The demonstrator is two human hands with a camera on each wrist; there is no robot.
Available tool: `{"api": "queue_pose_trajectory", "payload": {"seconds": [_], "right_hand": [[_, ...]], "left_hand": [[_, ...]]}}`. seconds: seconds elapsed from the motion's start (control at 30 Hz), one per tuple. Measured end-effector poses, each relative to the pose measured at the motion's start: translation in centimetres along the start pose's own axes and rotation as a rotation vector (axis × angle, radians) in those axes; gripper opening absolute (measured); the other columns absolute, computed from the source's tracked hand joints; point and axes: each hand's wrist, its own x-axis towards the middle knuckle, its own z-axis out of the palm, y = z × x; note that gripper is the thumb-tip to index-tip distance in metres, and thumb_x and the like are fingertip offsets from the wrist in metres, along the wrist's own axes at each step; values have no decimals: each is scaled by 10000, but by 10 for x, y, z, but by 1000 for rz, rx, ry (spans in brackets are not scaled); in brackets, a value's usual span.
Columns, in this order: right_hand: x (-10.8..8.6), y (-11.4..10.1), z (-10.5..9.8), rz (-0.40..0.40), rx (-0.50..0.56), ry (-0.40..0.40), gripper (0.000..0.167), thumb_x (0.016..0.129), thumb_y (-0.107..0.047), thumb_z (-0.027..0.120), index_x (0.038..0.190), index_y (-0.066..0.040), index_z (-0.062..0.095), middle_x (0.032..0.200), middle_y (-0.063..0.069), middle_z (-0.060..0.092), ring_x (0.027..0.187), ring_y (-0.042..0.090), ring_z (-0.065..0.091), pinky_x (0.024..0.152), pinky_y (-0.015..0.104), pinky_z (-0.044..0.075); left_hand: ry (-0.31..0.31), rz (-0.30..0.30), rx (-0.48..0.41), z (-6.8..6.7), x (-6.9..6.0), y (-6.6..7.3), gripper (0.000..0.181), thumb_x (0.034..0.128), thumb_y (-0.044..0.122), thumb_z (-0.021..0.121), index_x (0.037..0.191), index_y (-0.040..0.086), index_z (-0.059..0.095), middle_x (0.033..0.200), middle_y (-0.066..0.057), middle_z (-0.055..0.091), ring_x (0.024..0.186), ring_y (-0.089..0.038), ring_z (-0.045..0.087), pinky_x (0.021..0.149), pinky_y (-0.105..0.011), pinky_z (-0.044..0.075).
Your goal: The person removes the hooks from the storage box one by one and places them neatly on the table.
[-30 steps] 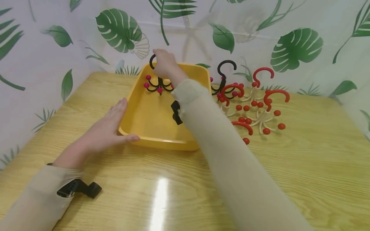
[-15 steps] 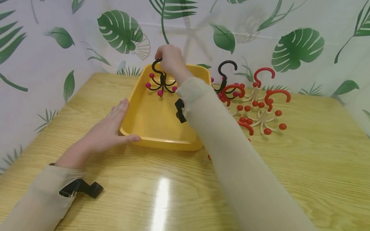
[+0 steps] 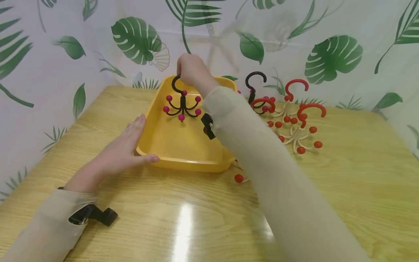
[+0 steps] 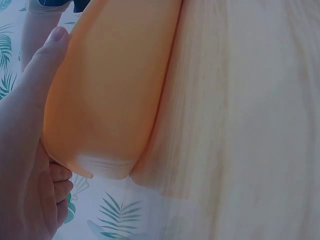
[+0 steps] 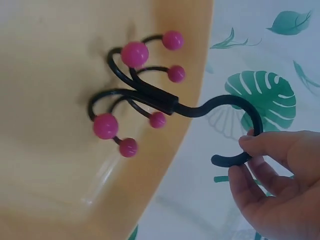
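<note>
In the head view my right hand (image 3: 195,74) is over the back of a yellow plastic tray (image 3: 190,166). It pinches a black multi-arm hook hanger (image 3: 183,102) by the curved hook, between thumb and fingertips in the right wrist view. The hanger (image 5: 155,97) has several curved arms tipped with pink balls and hangs upright inside the tray; whether it touches the floor I cannot tell. My left hand (image 3: 118,151) rests against the tray's left side, fingers extended and the thumb on its front rim. The tray wall (image 4: 105,100) fills much of the left wrist view.
Right of the tray stand another black hanger (image 3: 252,96) with pink balls and several cream hangers with red hooks, including a front one (image 3: 296,134). My right sleeve hides some of them. A leaf-patterned cloth (image 3: 278,47) backs the wooden table (image 3: 137,218).
My right hand has shifted slightly right, and the black hanger hangs a little lower in the tray. The left hand stays at the tray's side.
</note>
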Motion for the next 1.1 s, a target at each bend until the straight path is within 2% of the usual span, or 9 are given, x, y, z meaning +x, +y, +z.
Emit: {"api": "queue_pose_trajectory", "payload": {"seconds": [0.07,0.27,0.33,0.57,0.83,1.1], "right_hand": [[-3,-1,-2,-13,-28,-20,277,905,18,506,1112,-62,670,1125,57,610,1000,196,502,866,237,468],[-23,-16,-23,-44,-102,-167,214,875,-49,642,1082,-83,680,1085,37,602,916,173,510,750,226,496],[-33,-22,-31,-71,-125,-178,207,873,-76,662,1079,-88,678,1087,33,595,914,171,502,743,221,492],[-72,-22,-52,-194,-113,-49,178,898,-144,650,1063,-99,700,1092,39,634,926,179,539,789,234,480],[-128,-7,-67,-289,37,52,134,919,-152,640,1022,-85,694,940,34,616,851,189,528,749,240,485],[-166,20,-78,-383,162,233,133,920,-127,638,1018,-64,702,911,13,631,832,115,545,776,227,485]], "left_hand": [[-2,-2,0,1,0,0,1156,805,665,602,1517,73,-90,1587,-88,-76,1450,-247,-36,1166,-431,55],[-5,-17,3,1,0,0,1166,796,680,598,1519,82,-94,1589,-86,-75,1450,-253,-35,1162,-456,71],[-8,-25,5,0,0,0,1172,792,690,591,1518,82,-98,1589,-84,-79,1450,-259,-33,1162,-459,72],[-8,-20,1,1,0,-1,1164,797,682,594,1520,71,-83,1590,-88,-70,1451,-255,-33,1163,-451,65],[2,-18,-11,3,-2,-3,1167,792,666,615,1521,78,-81,1592,-90,-55,1452,-245,-32,1163,-451,68],[-9,-29,-14,1,-4,-2,1154,802,654,614,1519,99,-99,1591,-70,-77,1450,-238,-46,1163,-457,63]]}}
